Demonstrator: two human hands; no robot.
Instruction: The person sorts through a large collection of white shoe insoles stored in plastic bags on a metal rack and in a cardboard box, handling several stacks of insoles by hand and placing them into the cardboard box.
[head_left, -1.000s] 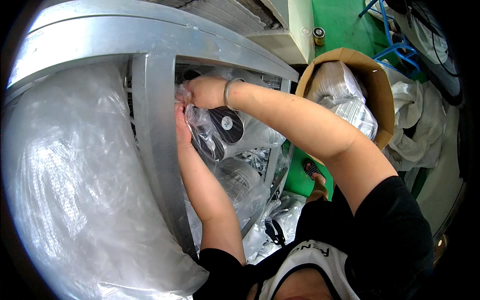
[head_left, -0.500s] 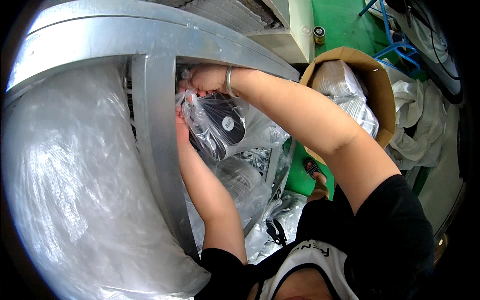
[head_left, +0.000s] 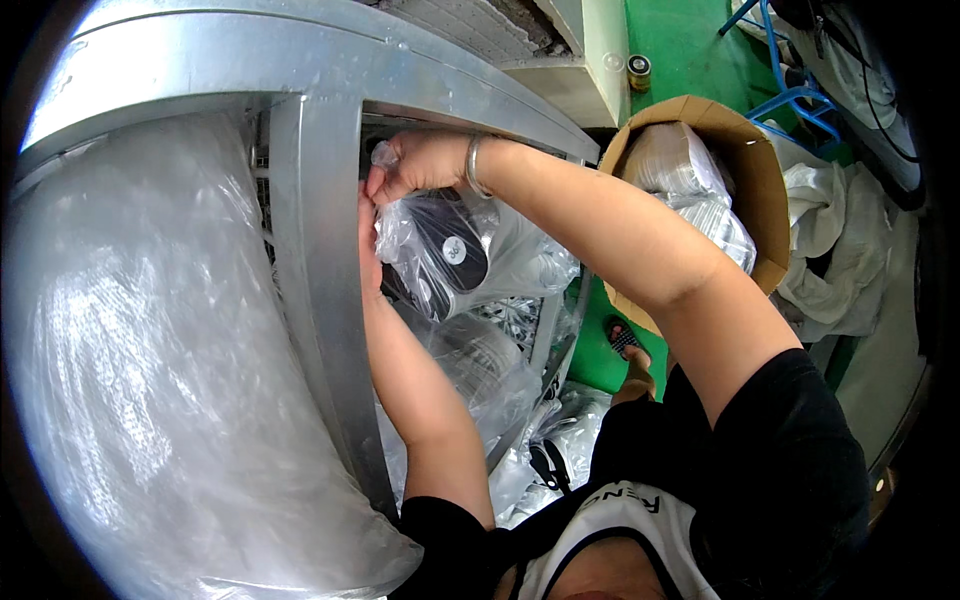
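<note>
A clear plastic bag (head_left: 520,255) with black, rounded flat pieces inside lies in the opening of a metal frame. A round white sticker (head_left: 454,250) shows on one of the black pieces. My right hand (head_left: 425,162), a silver bangle at its wrist, pinches the gathered mouth of the bag, and a twisted tuft of film sticks out above its fingers. Against the bag's left side, my left hand (head_left: 369,245) is closed on the film close below the right fingertips. The metal post hides part of that hand.
The grey metal post (head_left: 318,250) stands just left of my hands. Left of it bulges a large filled plastic sack (head_left: 150,350). More bagged goods (head_left: 470,355) lie below. At right, a cardboard box (head_left: 768,190) holds wrapped stacks; a can (head_left: 638,70) stands on the green floor.
My right hand has shifted slightly right and up, its fingers now pinching the bunched film more tightly. The left hand has risen a little, closer to the right fingertips. The bag has barely moved.
</note>
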